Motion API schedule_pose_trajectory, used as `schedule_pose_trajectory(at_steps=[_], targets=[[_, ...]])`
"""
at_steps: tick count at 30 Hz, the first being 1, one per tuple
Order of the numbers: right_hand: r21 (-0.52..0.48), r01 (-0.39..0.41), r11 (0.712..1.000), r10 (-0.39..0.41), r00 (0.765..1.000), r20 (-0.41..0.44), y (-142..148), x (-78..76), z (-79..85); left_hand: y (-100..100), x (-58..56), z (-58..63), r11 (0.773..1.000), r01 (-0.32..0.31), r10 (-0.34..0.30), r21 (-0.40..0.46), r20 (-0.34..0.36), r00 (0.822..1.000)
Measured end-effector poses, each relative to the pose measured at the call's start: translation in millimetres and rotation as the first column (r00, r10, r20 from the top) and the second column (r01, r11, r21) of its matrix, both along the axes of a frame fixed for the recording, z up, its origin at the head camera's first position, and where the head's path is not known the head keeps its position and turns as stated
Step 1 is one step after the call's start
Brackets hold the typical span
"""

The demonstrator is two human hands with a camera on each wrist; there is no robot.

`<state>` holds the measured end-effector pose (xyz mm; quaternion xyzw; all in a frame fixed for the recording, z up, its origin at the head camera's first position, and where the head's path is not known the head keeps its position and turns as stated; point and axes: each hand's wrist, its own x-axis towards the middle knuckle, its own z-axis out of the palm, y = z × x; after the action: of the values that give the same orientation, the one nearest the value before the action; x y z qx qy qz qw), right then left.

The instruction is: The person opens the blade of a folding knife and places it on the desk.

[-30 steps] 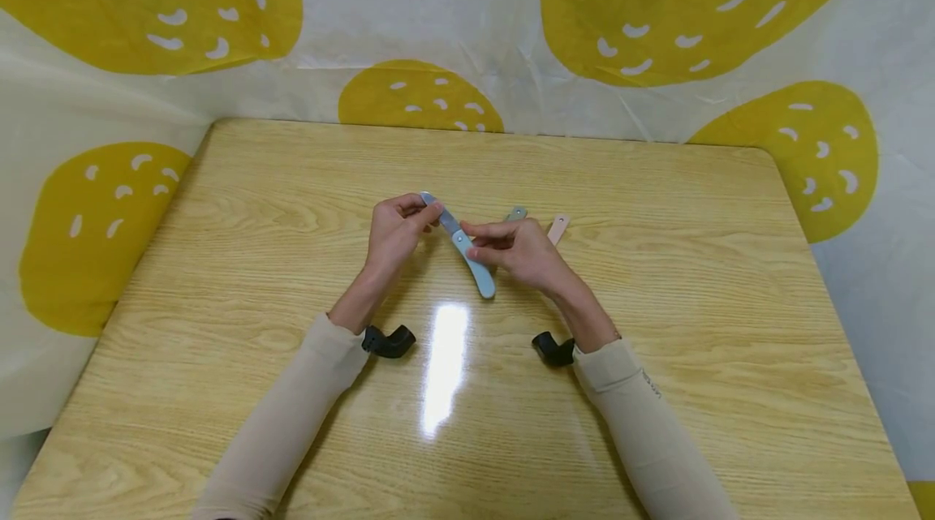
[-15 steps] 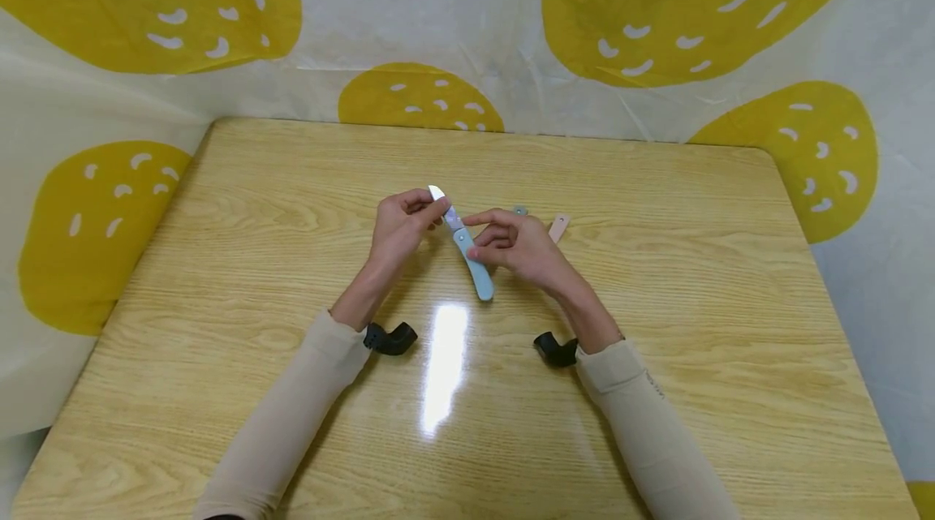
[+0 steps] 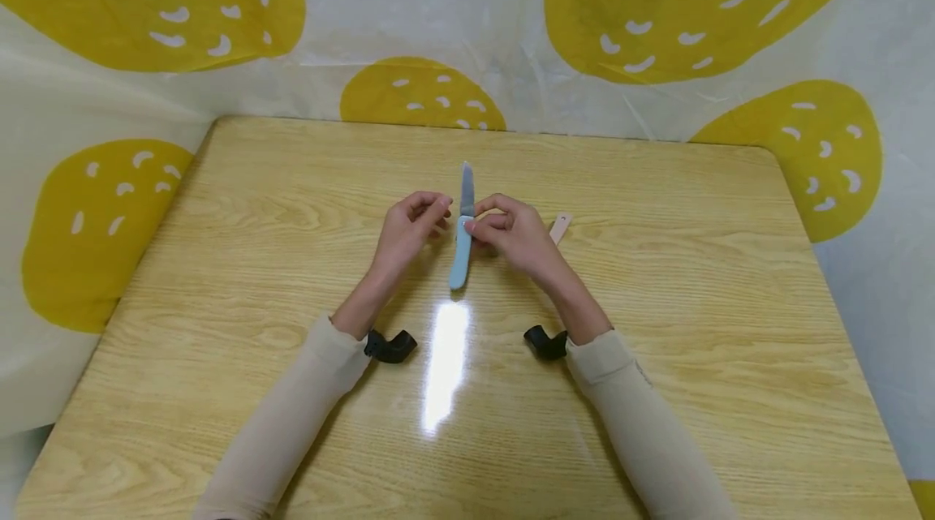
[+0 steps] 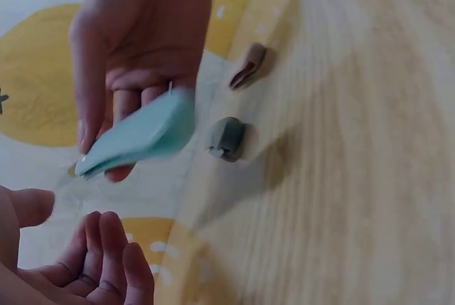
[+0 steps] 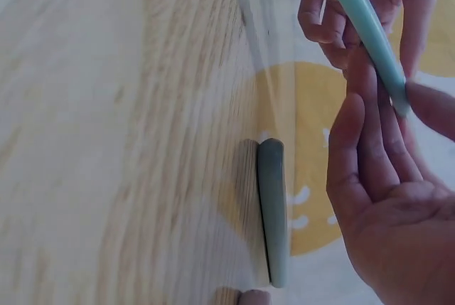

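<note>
"Over at far left, what's the left grip doing?"

"Fingers loosely parted, holding nothing. Just right of it, above the counter, is the pale blue knife, blade pointing away."

"And the right grip?"

"Pinching the knife near its pivot. Past that grip lie a grey-green handle and, rightmost, a pink handle."

"Any risk?"

"With just one pinch, it could swivel; the bare blade might then nick the left grip."
</note>
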<state>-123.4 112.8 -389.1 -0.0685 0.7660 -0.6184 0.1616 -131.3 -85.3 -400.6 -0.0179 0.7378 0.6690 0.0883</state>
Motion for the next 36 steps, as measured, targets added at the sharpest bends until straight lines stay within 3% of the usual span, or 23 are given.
schedule_pose_trajectory(at_steps=[6, 11, 19, 28, 33, 36], targets=[[-0.095, 0.103, 0.99, -0.099, 0.994, 0.041, -2.2, -7.0, -0.2, 1.9, 7.5, -3.8, 1.0, 0.016, -0.016, -0.003, -0.022, 1.0], [-0.147, 0.158, 0.976, -0.151, 0.987, 0.055, -3.7, -12.7, -4.1, 1.7, 15.0, -5.3, 0.993, 0.039, -0.046, -0.11, -0.06, 0.997], [-0.176, 0.205, 0.963, -0.2, 0.979, 0.045, -5.6, -18.8, -8.3, 0.9, 21.3, -7.0, 0.962, 0.051, -0.096, -0.269, -0.156, 0.983], [-0.143, 0.246, 0.959, -0.247, 0.969, 0.015, -10.7, -26.0, -9.1, -8.1, 26.7, -7.7, 0.933, -0.022, -0.064, -0.359, -0.225, 0.972], [-0.072, 0.228, 0.971, -0.231, 0.972, -0.051, -8.3, -34.6, -12.6, -14.5, 29.9, -9.9, 0.907, -0.035, -0.055, -0.419, -0.2, 0.978], [-0.015, 0.19, 0.982, -0.191, 0.979, -0.078, -7.3, -37.7, -14.5, -17.1, 31.5, -10.4, 0.878, -0.033, -0.06, -0.477, -0.178, 0.982]])
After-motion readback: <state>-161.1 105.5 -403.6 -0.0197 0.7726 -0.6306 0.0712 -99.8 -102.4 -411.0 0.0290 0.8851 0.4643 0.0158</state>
